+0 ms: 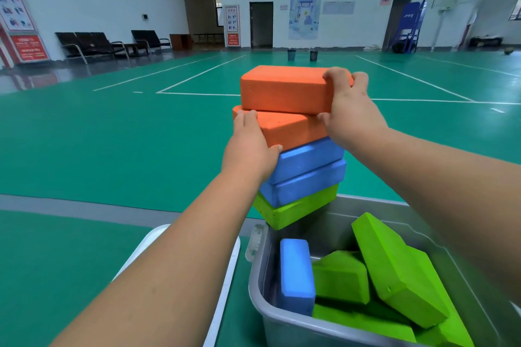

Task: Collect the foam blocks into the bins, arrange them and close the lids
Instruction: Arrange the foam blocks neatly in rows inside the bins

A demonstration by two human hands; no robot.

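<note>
Above the far left corner of the grey bin (255, 284) we have a stack of five foam blocks, each one turned a little out of line with the one below. From the top they run: top orange block (282, 90), lower orange block (293, 127), upper blue block (310, 158), lower blue block (304, 186), and bottom green block (293, 211). We cannot tell whether the bottom one sits on the bin's rim or on the green floor (112, 149) behind it.

Our right grip (349, 110) is closed round the right end of the top orange block, fingers curled over its upper edge and thumb at its lower front edge. Our left grip (251, 146) holds the left end of the lower orange block, fingers laid over the top and thumb hooked along the lower front edge, touching the upper blue block.

Inside the bin a single blue block (294, 273) stands on end against the left wall. Beside it, several green blocks lie jumbled, with a large tilted green block (394, 267) leaning across them. Just left of the bin, under our left forearm, lies a white plastic piece (228, 270); we cannot tell whether it is a lid or another bin.
</note>
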